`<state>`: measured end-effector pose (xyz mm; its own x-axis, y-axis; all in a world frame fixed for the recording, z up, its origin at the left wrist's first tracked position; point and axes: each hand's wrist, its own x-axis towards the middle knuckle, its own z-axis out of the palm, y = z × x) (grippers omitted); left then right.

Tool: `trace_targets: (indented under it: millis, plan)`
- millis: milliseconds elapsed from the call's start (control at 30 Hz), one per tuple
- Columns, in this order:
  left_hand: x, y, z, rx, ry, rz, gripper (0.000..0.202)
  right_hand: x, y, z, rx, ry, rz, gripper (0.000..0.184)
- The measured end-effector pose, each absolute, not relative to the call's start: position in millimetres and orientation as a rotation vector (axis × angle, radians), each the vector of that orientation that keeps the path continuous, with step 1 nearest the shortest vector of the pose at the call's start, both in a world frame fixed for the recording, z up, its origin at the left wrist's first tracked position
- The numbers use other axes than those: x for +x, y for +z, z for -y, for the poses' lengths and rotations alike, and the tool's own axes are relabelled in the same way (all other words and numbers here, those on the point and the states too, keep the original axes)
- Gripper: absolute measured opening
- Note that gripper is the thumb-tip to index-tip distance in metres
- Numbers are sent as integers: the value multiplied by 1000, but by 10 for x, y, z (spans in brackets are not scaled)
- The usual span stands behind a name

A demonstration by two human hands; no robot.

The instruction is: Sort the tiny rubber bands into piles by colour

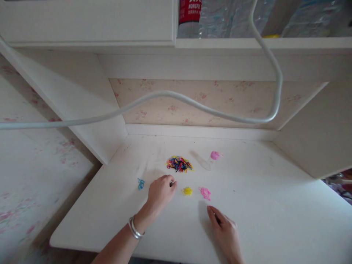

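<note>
A mixed heap of small coloured rubber bands (179, 164) lies in the middle of a white desk (261, 205). In front of it sit three small sorted clumps: blue (140, 183), yellow (187, 190) and pink (205, 193). My left hand (160, 192), with silver bangles on the wrist, rests between the blue and yellow clumps, its fingertips pinched on something tiny and dark. My right hand (224, 229) lies on the desk below the pink clump, fingers curled on a small dark thing.
A clear plastic bottle with a pink cap (206, 160) lies on its side right of the heap. A white cable (192, 104) hangs across the view. Cabinet walls close in both sides, and a shelf above holds water bottles (189, 16).
</note>
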<state>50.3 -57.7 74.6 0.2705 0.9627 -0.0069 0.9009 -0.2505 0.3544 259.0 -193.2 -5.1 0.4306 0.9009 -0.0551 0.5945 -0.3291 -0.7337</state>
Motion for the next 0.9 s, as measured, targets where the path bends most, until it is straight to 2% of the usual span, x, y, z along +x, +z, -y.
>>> trace_targets:
  millis: [333,900]
  plan:
    - [1081,496,100,2400,153,-1745,31,2604,-30,1930,-2003,644,1293,44]
    - [983,411,26,2423,138,-1775,28,2603,-15,1914,-2077,628,1321,42]
